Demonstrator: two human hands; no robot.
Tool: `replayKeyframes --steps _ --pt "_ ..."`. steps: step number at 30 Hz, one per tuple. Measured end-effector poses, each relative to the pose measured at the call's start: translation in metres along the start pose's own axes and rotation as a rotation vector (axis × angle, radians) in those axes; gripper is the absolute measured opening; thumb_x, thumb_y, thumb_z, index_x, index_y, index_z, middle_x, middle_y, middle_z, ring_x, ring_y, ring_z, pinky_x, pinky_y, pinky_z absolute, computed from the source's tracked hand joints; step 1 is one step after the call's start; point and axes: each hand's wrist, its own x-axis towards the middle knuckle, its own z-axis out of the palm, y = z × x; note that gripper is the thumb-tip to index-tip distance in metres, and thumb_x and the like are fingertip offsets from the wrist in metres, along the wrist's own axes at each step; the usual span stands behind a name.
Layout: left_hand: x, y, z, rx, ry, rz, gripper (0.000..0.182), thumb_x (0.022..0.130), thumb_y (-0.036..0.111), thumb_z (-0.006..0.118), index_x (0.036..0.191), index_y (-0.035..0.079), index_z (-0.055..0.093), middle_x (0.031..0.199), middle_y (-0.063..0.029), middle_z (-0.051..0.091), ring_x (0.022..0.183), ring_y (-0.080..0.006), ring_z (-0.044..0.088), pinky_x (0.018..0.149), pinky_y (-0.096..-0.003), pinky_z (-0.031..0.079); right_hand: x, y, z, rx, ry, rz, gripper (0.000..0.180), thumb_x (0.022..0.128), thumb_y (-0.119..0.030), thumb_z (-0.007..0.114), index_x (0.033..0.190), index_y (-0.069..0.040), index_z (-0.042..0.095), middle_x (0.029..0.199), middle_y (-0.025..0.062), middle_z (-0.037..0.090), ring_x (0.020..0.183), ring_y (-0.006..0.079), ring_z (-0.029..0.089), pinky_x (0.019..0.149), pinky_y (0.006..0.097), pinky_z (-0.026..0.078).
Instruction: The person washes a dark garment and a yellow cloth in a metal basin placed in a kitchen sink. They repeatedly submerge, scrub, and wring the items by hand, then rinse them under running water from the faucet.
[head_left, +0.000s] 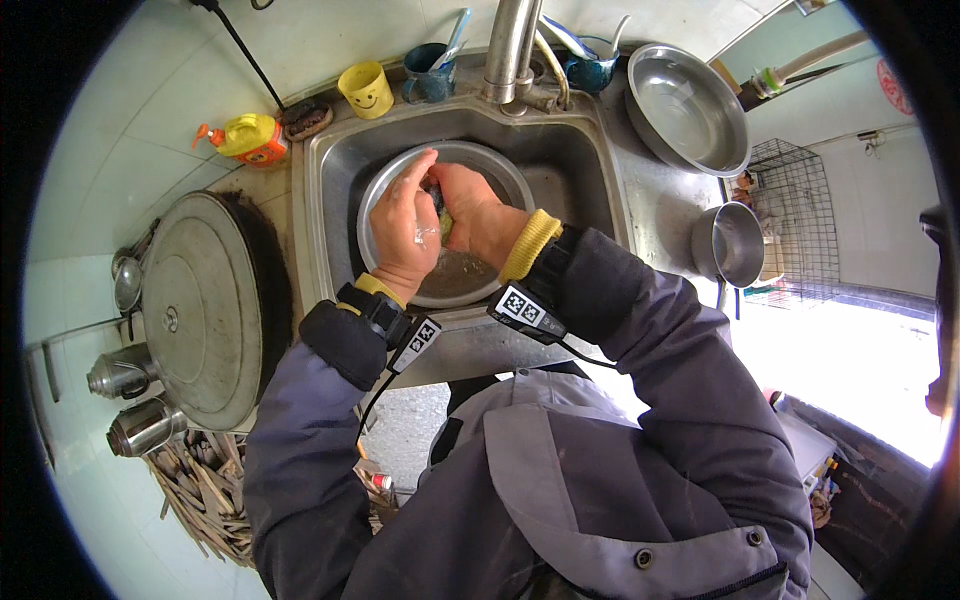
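Observation:
Both of my hands are cupped together over a round metal basin (525, 180) that sits in the stainless steel sink (581, 150). My left hand (405, 225) is upright on the left side, wet, with its fingers pointing up. My right hand (476, 214) faces it, its fingertips close to those of the left. Between the palms shows part of a dark and yellowish-green thing (444, 217), mostly hidden, too little to name. Murky water with small bits (457, 277) lies in the basin under my wrists.
The faucet (510, 60) rises behind the basin. A yellow cup (365, 90), a blue mug (429, 71) and a soap bottle (251, 140) line the back left. Rightward are a large metal bowl (686, 109) and a small saucepan (726, 244). A big lidded pot (202, 307) stands left.

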Motion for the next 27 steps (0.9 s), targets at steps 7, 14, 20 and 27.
replayKeyframes --steps 7,14,20,27 --pt "-0.027 -0.024 0.001 -1.24 0.002 -1.343 0.038 0.095 0.036 0.052 0.111 0.002 0.058 0.111 -0.0105 0.06 0.104 -0.0253 0.058 0.091 -0.0387 0.047 -0.001 -0.007 -0.023 -0.113 -0.114 -0.177 0.014 0.088 -0.01 0.057 0.092 0.003 0.056 0.085 0.0112 0.06 0.072 0.0237 0.061 0.063 0.0381 0.052" --pt "-0.053 -0.025 -0.003 -1.151 0.211 -1.133 0.02 0.087 0.02 0.067 0.099 0.007 0.057 0.1 -0.0073 0.062 0.093 -0.0213 0.061 0.082 -0.0343 0.05 0.004 -0.006 -0.054 -0.219 -0.062 -0.209 0.027 0.095 -0.021 0.049 0.099 0.006 0.053 0.092 0.0154 0.061 0.079 0.0267 0.064 0.066 0.0387 0.053" --pt "-0.05 -0.038 -0.025 -1.241 0.622 -1.048 0.009 0.089 0.01 0.06 0.097 0.005 0.06 0.089 -0.008 0.065 0.088 -0.0208 0.064 0.089 -0.0368 0.051 -0.014 -0.01 -0.085 0.005 -0.163 -0.008 0.04 0.1 -0.03 0.038 0.113 0.006 0.048 0.114 0.0261 0.055 0.103 0.0402 0.06 0.083 0.0481 0.054" --pt "-0.055 -0.032 0.007 -1.096 0.179 -1.327 0.04 0.091 0.037 0.056 0.122 0.014 0.048 0.126 -0.0056 0.052 0.119 -0.0207 0.047 0.097 -0.043 0.034 -0.026 -0.008 -0.066 -0.017 -0.347 0.002 0.044 0.101 -0.032 0.033 0.108 0.007 0.052 0.099 0.0223 0.063 0.086 0.032 0.065 0.071 0.0393 0.059"
